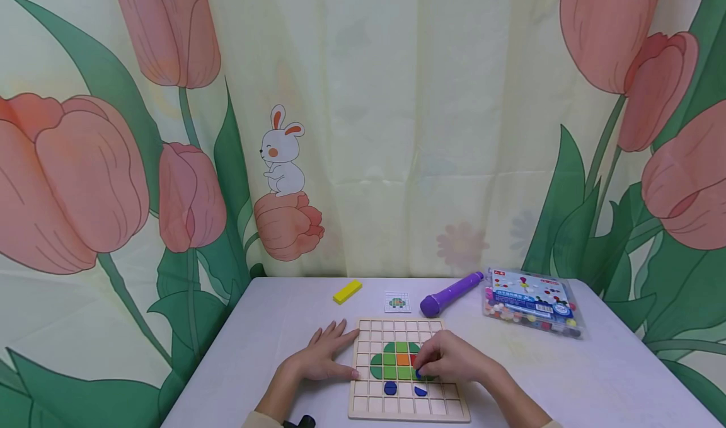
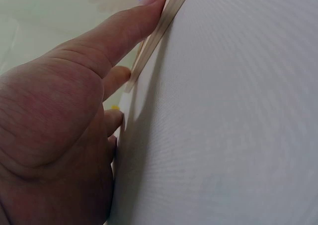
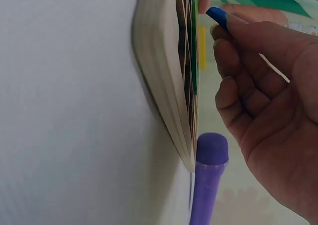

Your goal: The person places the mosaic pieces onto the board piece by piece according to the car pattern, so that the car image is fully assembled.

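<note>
A wooden grid board (image 1: 409, 409) lies on the table, with green, orange and red tiles (image 1: 389, 372) forming a rounded shape in its middle. My left hand (image 1: 323, 357) rests at the board's left side, fingers spread, the thumb touching the edge. Over the right part of the shape, my right hand (image 1: 456, 357) pinches a small blue piece (image 3: 217, 16) between thumb and forefinger. Its other fingers are curled in the right wrist view. Two blue shapes sit lower on the grid: a near-round one (image 1: 390, 388) and a half-round one (image 1: 420, 391).
Behind the board lies a small picture card (image 1: 397, 302) showing a similar coloured shape. A yellow block (image 1: 347, 292) is at the back left. The purple microphone-shaped object (image 1: 450, 294) and a clear box (image 1: 533, 303) of colourful pieces lie at the back right, before a printed curtain (image 1: 386, 132).
</note>
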Tool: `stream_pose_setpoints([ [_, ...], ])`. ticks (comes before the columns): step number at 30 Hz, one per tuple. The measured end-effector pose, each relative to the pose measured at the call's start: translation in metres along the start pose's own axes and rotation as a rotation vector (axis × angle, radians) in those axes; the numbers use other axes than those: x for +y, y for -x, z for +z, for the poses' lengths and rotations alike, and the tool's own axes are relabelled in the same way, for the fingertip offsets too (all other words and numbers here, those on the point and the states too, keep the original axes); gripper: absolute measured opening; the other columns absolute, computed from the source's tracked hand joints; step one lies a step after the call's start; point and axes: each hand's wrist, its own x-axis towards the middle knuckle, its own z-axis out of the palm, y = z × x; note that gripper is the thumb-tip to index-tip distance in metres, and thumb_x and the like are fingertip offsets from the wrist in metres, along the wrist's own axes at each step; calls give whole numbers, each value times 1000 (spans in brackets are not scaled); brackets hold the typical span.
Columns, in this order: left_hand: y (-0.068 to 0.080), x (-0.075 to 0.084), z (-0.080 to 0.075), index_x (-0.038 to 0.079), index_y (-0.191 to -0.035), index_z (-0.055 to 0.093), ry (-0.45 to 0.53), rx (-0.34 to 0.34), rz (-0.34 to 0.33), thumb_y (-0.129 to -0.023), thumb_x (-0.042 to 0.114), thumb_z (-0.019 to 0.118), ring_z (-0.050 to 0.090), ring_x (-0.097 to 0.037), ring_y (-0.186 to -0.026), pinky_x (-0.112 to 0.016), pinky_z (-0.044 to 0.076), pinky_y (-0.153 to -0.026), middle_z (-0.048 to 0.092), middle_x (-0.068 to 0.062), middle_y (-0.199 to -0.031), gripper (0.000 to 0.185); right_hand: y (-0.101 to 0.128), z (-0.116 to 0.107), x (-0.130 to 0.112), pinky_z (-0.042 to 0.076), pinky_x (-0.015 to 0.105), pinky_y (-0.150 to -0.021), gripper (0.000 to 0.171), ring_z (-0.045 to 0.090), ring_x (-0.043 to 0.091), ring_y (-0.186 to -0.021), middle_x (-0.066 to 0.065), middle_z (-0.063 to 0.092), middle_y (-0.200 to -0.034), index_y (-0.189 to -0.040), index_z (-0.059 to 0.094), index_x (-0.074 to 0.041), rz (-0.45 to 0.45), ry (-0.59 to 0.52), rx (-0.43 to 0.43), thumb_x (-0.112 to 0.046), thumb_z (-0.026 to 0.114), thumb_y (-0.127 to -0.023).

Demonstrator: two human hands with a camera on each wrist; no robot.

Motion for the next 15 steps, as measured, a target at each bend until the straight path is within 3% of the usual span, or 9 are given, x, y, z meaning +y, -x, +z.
stream_pose_setpoints([
  [15, -1, 0, 0, 32, -161, 39, 1, -8, -10, -79, 72, 75, 6, -38, -163, -66, 2, -128, 19, -13, -174, 99, -3, 7, -5, 54, 18, -70, 9, 61, -1, -71, -4, 78, -83, -92, 84, -12, 88, 18, -44, -4, 80, -88],
])
